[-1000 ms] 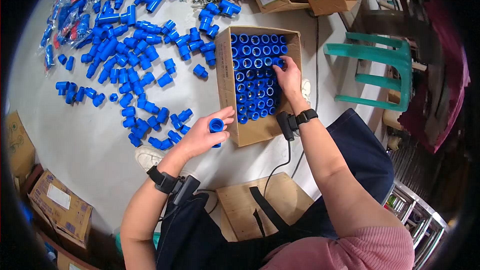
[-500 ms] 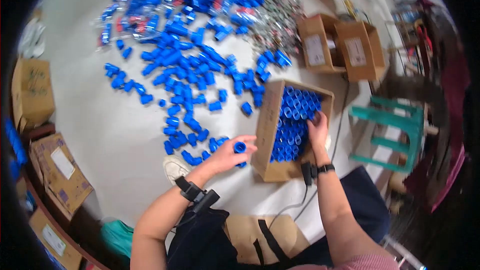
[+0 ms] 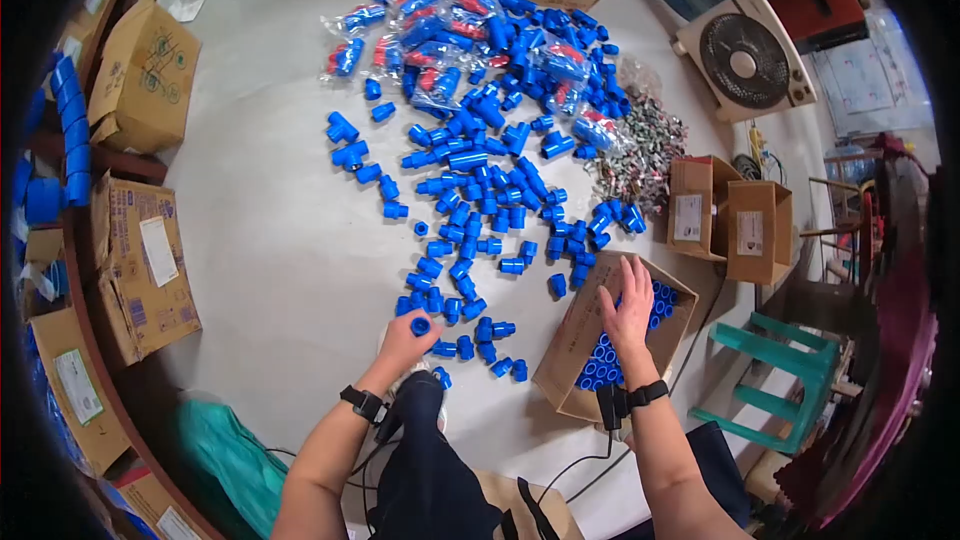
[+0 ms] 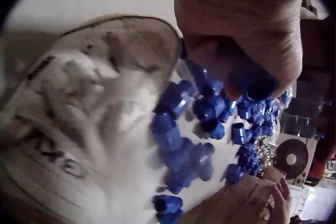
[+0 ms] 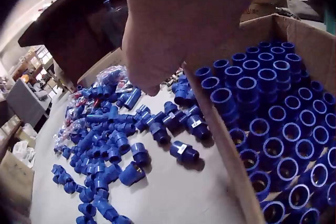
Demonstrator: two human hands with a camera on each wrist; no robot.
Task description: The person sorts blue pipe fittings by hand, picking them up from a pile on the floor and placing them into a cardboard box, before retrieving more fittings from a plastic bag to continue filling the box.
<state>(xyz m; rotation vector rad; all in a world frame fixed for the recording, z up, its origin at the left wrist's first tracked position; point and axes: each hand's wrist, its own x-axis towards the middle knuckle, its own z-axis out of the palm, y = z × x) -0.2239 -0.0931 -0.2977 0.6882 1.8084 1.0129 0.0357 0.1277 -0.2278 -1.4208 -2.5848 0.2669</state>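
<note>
My left hand (image 3: 405, 342) grips a blue plastic pipe fitting (image 3: 421, 326), its round open end facing up. In the left wrist view the same fitting (image 4: 261, 87) shows below the curled fingers, close to the loose fittings (image 4: 170, 134). With fingers spread and nothing in it, my right hand (image 3: 630, 312) hovers over the cardboard box (image 3: 566, 340), near its left wall. Blue fittings (image 3: 603, 365) stand upright in tight rows inside. In the right wrist view, some fittings (image 5: 247, 90) toward the back stand higher than those in front.
Loose blue fittings (image 3: 480, 180) spread over the pale floor. Behind them lie bagged fittings with red parts (image 3: 430, 35) and a heap of small metallic pieces (image 3: 645, 145). A green stool (image 3: 770, 380) stands right of the box; a white shoe (image 4: 89, 113) is beside the left hand.
The head view has shifted farther up the floor. My left hand has moved left, away from the box, still holding its fitting. My right hand has left the fittings in the box and straightened its fingers.
</note>
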